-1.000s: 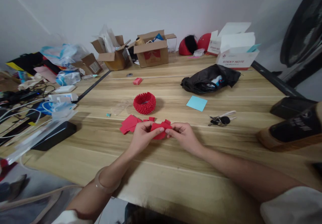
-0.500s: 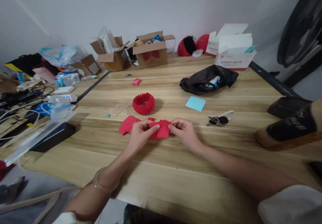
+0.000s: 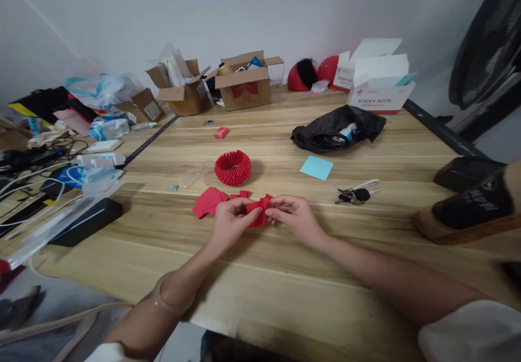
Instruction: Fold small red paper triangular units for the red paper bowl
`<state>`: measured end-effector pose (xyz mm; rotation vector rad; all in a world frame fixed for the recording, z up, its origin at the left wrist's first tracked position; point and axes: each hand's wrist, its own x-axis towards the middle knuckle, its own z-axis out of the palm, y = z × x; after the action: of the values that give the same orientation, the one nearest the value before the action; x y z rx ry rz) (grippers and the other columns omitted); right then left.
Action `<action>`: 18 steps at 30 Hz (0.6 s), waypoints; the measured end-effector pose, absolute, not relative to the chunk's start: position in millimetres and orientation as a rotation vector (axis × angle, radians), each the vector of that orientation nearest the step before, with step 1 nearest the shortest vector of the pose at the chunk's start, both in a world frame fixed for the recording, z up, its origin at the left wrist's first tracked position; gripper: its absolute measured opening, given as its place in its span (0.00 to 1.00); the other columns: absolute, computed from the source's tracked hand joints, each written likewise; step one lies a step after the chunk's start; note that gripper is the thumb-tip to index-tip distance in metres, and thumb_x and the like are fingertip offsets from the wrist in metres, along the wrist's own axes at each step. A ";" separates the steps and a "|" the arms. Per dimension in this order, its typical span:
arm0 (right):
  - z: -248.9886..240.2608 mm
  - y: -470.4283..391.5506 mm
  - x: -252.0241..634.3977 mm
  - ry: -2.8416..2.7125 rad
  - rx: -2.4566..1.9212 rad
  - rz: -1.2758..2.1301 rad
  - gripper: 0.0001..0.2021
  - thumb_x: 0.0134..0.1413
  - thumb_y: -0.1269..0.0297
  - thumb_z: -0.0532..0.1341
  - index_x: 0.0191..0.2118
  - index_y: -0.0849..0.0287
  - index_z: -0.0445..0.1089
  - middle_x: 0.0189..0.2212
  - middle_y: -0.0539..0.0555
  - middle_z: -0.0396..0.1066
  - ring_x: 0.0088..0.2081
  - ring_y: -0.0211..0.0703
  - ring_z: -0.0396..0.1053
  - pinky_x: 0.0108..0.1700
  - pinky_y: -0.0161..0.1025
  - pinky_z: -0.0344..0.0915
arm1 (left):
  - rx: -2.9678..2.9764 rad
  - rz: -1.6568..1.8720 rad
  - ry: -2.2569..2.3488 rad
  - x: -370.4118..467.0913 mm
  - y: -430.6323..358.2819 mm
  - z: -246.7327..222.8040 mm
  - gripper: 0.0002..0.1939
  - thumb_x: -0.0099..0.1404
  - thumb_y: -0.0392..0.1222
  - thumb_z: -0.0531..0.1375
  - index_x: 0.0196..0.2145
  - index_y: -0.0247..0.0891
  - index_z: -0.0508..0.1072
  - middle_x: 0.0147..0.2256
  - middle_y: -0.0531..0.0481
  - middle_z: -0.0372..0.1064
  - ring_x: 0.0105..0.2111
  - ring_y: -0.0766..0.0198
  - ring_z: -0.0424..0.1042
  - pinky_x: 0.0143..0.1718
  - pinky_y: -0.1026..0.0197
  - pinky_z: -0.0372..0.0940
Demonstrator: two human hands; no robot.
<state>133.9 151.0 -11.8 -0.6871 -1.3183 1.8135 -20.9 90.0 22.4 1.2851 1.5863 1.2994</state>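
Left hand (image 3: 228, 222) and right hand (image 3: 299, 218) pinch red paper (image 3: 258, 222), ring (image 3: 232, 175) at eleven o'clock; folding, it seems, next needs even pressing.

The red paper (image 3: 256, 221), flatter a moment ago, now bends at its right side.

The left hand (image 3: 228, 225) is pinching a bent piece of red paper (image 3: 255, 219) between thumb and fingers, while the right hand (image 3: 300, 220) is gripping its other end, both over a pale wood-grained surface (image 3: 293, 275). Flat red paper sheets (image 3: 208, 201) are lying overlapped beside the left hand. A round, spiky red bowl shape (image 3: 233, 176) is standing beyond these sheets. A flat light-blue square (image 3: 316, 167) is lying beyond the right hand, near a crumpled black bag (image 3: 319, 130); dark keys with a pale strap (image 3: 353, 195) are resting to its right.
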 end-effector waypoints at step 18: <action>-9.2 154.5 136.5 -1.337 -0.708 1.869 0.13 0.43 0.55 0.69 0.27 0.61 0.72 0.21 0.49 0.71 0.23 0.33 0.64 0.27 0.33 0.61 | 1.645 1.298 1.865 -32.6 89.3 16.1 0.11 0.61 0.40 0.59 0.37 0.37 0.80 0.38 0.44 0.79 0.36 0.59 0.76 0.39 0.61 0.69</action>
<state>136.5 154.5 -9.2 -0.7084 -1.3372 1.8685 -32.6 89.3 16.1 1.6454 1.8653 1.2977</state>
